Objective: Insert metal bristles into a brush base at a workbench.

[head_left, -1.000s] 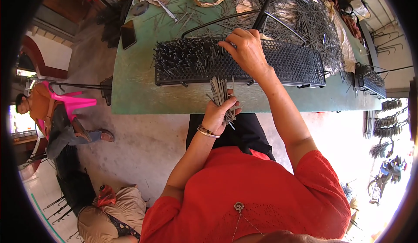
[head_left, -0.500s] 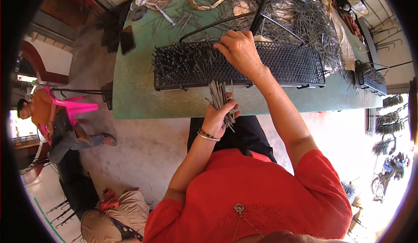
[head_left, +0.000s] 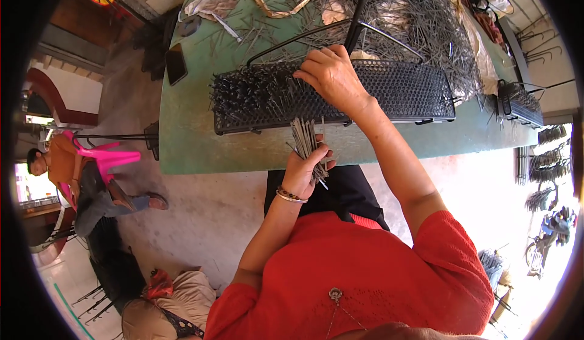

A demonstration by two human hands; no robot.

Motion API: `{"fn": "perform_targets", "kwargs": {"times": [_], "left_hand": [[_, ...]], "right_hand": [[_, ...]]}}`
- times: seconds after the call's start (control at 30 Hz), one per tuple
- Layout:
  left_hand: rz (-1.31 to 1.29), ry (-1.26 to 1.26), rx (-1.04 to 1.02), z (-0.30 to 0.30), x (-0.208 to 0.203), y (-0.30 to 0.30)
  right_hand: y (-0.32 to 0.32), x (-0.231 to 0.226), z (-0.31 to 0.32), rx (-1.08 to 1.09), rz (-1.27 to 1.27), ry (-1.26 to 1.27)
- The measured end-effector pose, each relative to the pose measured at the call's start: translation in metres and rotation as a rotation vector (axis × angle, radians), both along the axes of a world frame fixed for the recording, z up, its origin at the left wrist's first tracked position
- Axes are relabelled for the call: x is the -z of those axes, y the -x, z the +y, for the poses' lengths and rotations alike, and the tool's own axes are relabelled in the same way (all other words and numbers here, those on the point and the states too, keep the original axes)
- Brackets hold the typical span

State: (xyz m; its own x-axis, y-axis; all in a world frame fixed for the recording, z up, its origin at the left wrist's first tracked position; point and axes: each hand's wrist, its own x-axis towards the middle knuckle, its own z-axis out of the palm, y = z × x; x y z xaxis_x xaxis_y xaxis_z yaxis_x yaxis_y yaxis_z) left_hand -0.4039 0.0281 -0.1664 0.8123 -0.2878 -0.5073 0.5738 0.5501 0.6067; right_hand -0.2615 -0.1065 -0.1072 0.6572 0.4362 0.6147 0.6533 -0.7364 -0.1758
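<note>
My left hand (head_left: 302, 171) is wrapped round a bundle of thin grey metal strips (head_left: 302, 134), which fans upward just below the front edge of a black perforated rack (head_left: 395, 93). Many dark strips (head_left: 249, 96) stand upright in the left part of that rack, while its right part shows bare holes. Over the middle, where the standing strips end, my right hand (head_left: 333, 75) has its fingers pinched together and pointing left. Whatever those fingertips hold is hidden by the hand. A black rod handle (head_left: 359, 17) rises behind the rack.
Loose metal strips (head_left: 420, 29) lie heaped on the green table (head_left: 201, 112) behind the rack. A phone (head_left: 176, 64) and a glove (head_left: 210, 5) are at the left. A second filled rack (head_left: 520, 104) stands right. Someone sits on a pink chair (head_left: 109, 156) far left.
The whole view has shifted slightly, with the table edge a little lower. My right hand stays pinched over the rack, and my left still grips the bundle.
</note>
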Motion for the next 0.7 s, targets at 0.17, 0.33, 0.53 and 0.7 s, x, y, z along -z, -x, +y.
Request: {"fn": "perform_targets", "kwargs": {"times": [0.17, 0.33, 0.53, 0.7], "left_hand": [[0.009, -0.003, 0.007, -0.0024, -0.0009, -0.0013], [0.001, 0.008, 0.016, -0.0022, 0.0014, -0.0025], [0.012, -0.02, 0.022, -0.002, -0.0022, -0.0046], [0.013, -0.019, 0.023, -0.0015, -0.0049, -0.0054]], "right_hand": [[-0.0007, -0.001, -0.0049, -0.084, 0.045, -0.008], [-0.0012, 0.001, -0.0072, -0.08, 0.049, -0.035], [-0.0041, -0.0036, -0.0062, -0.08, 0.028, -0.04], [-0.004, 0.0017, -0.0032, -0.059, 0.085, 0.032]]}}
